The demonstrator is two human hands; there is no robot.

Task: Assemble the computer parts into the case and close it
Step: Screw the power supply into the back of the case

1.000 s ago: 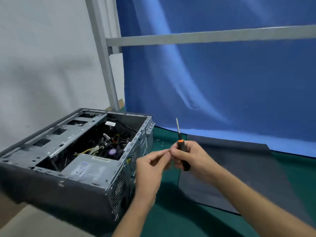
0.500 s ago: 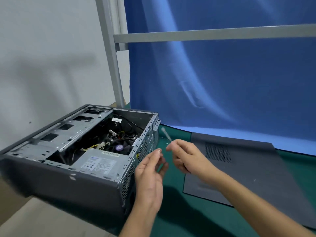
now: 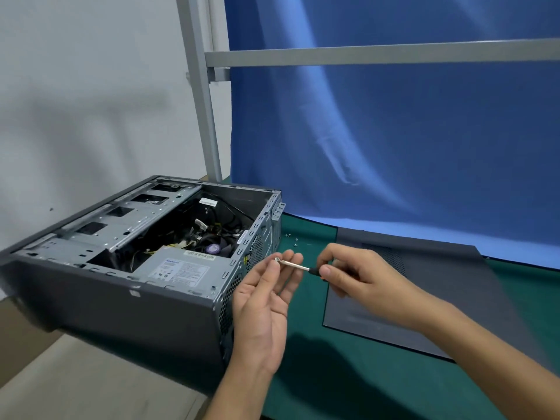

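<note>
The computer case lay on its side at the left of the green surface, open face up. That left the power supply and the cabling behind it exposed and reachable. Its side panel lay flat well to the right, apart from the case, so I judged the closing step was not yet due.

Just right of the case's perforated rear wall, my right grip was curled round the dark handle of a small screwdriver, with the shaft pointing left. The tip met a screw at the fingertips of my left grip. That grip was palm up with fingers nearly straight, steadying the screw rather than clamping it. I took this as seating the screw on the tip, so one grip could carry it to a hole in the rear wall.

A few loose screws sat on the surface just beyond, near the case's far corner and within easy reach.
</note>
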